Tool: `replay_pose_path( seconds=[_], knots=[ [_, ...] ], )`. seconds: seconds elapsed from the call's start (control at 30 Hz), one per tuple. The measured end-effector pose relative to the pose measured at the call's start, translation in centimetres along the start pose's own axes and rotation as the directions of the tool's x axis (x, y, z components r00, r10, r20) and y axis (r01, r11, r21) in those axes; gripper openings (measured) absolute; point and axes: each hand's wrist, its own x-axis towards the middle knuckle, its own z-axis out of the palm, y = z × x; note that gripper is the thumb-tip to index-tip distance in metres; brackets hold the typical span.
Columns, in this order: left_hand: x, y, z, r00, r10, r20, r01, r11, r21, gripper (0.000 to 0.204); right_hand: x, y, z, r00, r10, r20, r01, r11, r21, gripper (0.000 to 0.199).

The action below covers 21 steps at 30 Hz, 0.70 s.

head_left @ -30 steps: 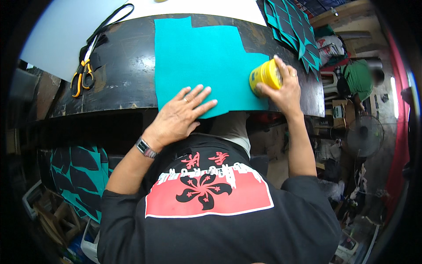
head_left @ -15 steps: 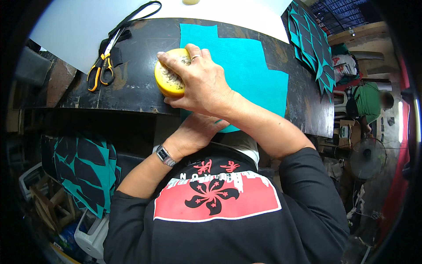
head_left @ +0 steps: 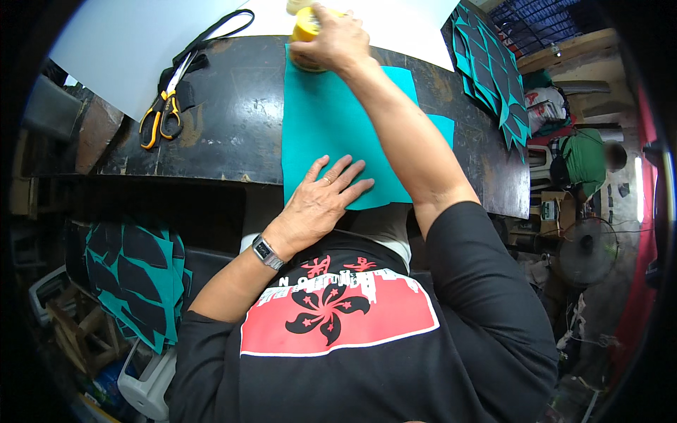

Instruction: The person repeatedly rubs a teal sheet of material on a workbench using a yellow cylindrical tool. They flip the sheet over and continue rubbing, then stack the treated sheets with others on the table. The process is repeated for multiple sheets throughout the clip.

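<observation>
A stepped-edged teal sheet (head_left: 345, 127) lies on the dark worktable, its near end reaching past the front edge. My left hand (head_left: 321, 194) is laid on the near part of the sheet with fingers spread, holding nothing. At the far end of the sheet, my right hand (head_left: 338, 39) is closed round a thick, round yellow object (head_left: 306, 27). The exact kind of this object cannot be made out; the hand covers much of it. Just beyond it is a small pale yellowish thing (head_left: 297, 5), partly cut off by the frame's top edge.
Scissors with orange-and-black handles (head_left: 163, 120) and a black strap (head_left: 218, 28) lie left on the table (head_left: 233, 106). White sheets (head_left: 141, 49) cover its far side. Teal-and-black cut pieces are stacked far right (head_left: 493, 70) and lower left (head_left: 137, 275). A fan (head_left: 587, 250) and another person (head_left: 589, 158) are at right.
My right hand has carried the yellow object away from me to the sheet's far end. My left hand has moved from beneath the right arm onto the sheet, fingers spread.
</observation>
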Motion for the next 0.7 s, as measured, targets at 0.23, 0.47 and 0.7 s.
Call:
replay_pose_path(
  seconds=[0.23,0.47,0.7],
  knots=[
    [-0.2,-0.5,0.6,1.0,0.016,-0.014,-0.016,1.0,0.025,0.065,-6.3,13.8,-4.0,0.925,0.372,-0.078,-0.38,0.9,-0.213,0.097],
    [-0.1,-1.1,0.4,0.989,0.111,-0.097,-0.105,0.993,0.059,0.046,-12.8,12.5,-7.5,0.948,0.318,0.002,-0.314,0.937,-0.155,0.095],
    [-0.1,-1.4,0.2,0.979,0.143,-0.144,-0.154,0.986,-0.068,0.033,-15.9,2.9,-7.8,0.995,-0.078,-0.057,0.081,0.994,0.068,0.092]
  ],
)
